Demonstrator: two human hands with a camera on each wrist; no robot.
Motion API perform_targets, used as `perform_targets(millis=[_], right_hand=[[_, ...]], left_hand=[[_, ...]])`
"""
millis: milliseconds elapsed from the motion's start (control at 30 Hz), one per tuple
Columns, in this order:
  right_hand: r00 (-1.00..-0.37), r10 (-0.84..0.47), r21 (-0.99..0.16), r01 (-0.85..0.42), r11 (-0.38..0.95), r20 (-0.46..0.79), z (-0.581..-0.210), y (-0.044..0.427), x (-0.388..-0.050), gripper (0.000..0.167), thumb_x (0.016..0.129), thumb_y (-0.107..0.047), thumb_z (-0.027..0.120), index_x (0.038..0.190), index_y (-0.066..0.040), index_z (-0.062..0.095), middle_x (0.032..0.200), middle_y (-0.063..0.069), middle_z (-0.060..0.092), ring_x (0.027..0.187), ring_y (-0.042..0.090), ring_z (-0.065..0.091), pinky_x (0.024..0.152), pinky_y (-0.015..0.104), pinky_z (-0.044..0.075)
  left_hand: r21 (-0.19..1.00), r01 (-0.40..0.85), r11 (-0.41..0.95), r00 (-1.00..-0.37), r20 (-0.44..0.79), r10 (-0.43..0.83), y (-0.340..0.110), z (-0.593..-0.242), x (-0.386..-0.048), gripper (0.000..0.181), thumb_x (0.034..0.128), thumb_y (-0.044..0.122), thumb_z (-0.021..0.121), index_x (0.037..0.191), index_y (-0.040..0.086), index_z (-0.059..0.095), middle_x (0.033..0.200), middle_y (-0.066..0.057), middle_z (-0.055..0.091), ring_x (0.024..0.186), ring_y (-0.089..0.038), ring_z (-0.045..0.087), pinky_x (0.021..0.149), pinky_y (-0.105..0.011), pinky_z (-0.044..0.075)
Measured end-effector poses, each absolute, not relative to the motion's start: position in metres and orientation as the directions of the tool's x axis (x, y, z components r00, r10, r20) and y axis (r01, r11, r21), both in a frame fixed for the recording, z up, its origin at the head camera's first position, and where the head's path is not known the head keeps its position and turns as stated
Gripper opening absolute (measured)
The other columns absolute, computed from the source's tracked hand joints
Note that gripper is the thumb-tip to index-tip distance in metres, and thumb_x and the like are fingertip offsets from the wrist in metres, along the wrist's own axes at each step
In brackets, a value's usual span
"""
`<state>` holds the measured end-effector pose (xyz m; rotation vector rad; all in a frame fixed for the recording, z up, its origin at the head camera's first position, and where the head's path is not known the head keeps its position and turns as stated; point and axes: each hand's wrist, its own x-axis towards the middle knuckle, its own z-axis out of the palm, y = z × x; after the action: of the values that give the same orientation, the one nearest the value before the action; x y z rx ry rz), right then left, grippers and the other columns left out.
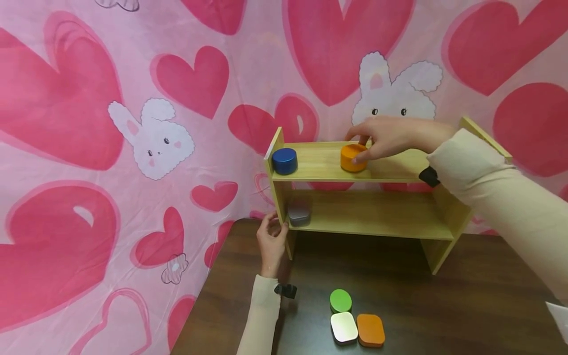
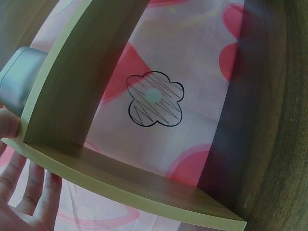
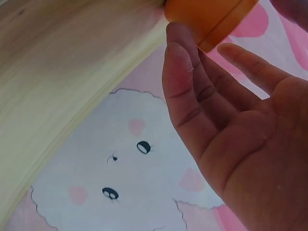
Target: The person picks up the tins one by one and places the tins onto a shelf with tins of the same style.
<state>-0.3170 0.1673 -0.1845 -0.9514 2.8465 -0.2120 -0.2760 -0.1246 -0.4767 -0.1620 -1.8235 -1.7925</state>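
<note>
My right hand [image 1: 392, 135] pinches a round orange tin [image 1: 348, 160] on the top board of a small wooden shelf [image 1: 368, 212], thumb in front and fingers behind. The right wrist view shows the same orange tin [image 3: 211, 17] at the fingertips. A round blue tin [image 1: 285, 161] stands at the left end of that board. Low on the shelf's left side panel, my left hand [image 1: 271, 242] grips the edge. A silver-grey tin [image 1: 299, 215] sits beside it on the middle board; the left wrist view shows this tin [image 2: 21, 79] near the thumb.
On the dark wooden table [image 1: 412, 310] in front lie a round green tin [image 1: 340, 301], a square pale tin [image 1: 343, 327] and a square orange tin [image 1: 371, 330], close together. A pink cloth [image 1: 177, 29] with hearts and rabbits hangs behind the shelf.
</note>
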Motion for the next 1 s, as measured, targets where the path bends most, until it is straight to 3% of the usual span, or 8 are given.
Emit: perform_targets(millis=[400, 800, 1000], right_hand=[[-0.849, -0.526, -0.243, -0.501, 0.831, -0.048, -0.19, 0.199, -0.303, 0.076, 0.097, -0.043, 0.07, 0.158, -0.01, 0.038, 0.137, 0.022, 0.067, 0.107, 0.028, 0.069, 0.093, 0.052, 0.059], [-0.867, -0.489, -0.224, -0.497, 0.838, 0.097, -0.206, 0.22, -0.273, 0.07, 0.093, -0.036, 0.077, 0.153, -0.013, 0.048, 0.13, 0.018, 0.071, 0.099, 0.024, 0.072, 0.085, 0.05, 0.062], [-0.842, -0.507, -0.245, -0.539, 0.806, 0.186, -0.213, 0.22, -0.252, 0.068, 0.089, -0.033, 0.082, 0.149, -0.015, 0.054, 0.123, 0.012, 0.074, 0.09, 0.014, 0.07, 0.076, 0.031, 0.061]], left_hand=[[0.881, 0.464, 0.095, -0.832, 0.47, -0.295, -0.125, -0.475, -0.275, 0.032, 0.0885, -0.011, 0.07, 0.121, -0.011, 0.066, 0.114, -0.032, 0.068, 0.104, -0.044, 0.067, 0.09, -0.059, 0.06], [0.892, 0.44, 0.098, -0.838, 0.448, -0.312, -0.13, -0.501, -0.294, 0.035, 0.0887, -0.009, 0.072, 0.123, -0.005, 0.068, 0.114, -0.029, 0.069, 0.102, -0.041, 0.069, 0.091, -0.062, 0.058], [0.893, 0.437, 0.106, -0.837, 0.447, -0.316, -0.13, -0.502, -0.292, 0.033, 0.0886, -0.005, 0.075, 0.121, 0.002, 0.07, 0.113, -0.023, 0.071, 0.101, -0.03, 0.069, 0.091, -0.052, 0.062]])
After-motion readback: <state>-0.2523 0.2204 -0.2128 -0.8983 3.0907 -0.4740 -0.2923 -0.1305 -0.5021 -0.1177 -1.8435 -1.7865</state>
